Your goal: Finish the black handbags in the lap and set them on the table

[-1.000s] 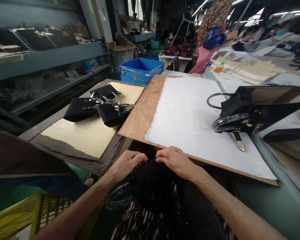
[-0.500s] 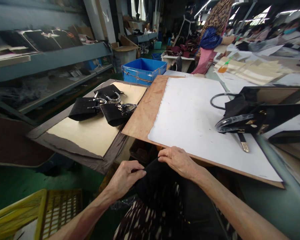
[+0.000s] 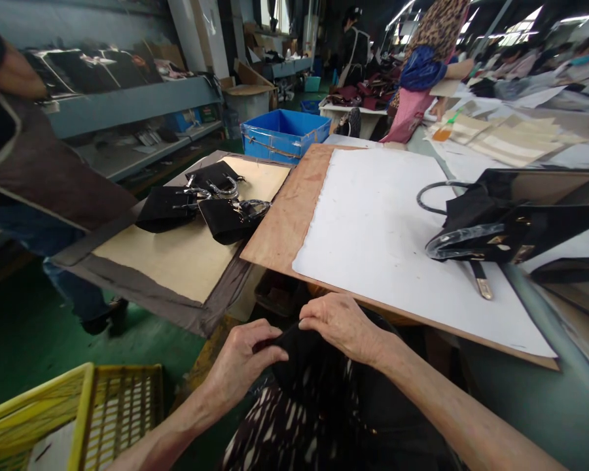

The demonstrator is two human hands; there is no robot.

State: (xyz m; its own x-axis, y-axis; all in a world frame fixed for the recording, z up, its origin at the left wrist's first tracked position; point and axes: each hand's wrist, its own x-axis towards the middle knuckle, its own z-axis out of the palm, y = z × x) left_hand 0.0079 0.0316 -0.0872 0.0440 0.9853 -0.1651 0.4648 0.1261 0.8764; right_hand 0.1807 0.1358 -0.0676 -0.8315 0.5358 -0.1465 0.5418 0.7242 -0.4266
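Over my lap lies a black piece, by its look a handbag, though its dark shape is hard to make out. My left hand pinches its upper edge between thumb and fingers. Close by on the right, my right hand grips the same edge with curled fingers. A larger black handbag with plastic-wrapped handles stands at the right of the white sheet on a wooden board. Several small black handbags rest on the cream-covered table to the left.
A yellow crate is on the floor at lower left. Behind the tables sits a blue bin. A person in an apron is at the far left, and another person's blue sleeve shows beyond the board.
A person has come into view at the left edge. My hands have shifted slightly left and down, still on the black edge, and sit a little closer together.
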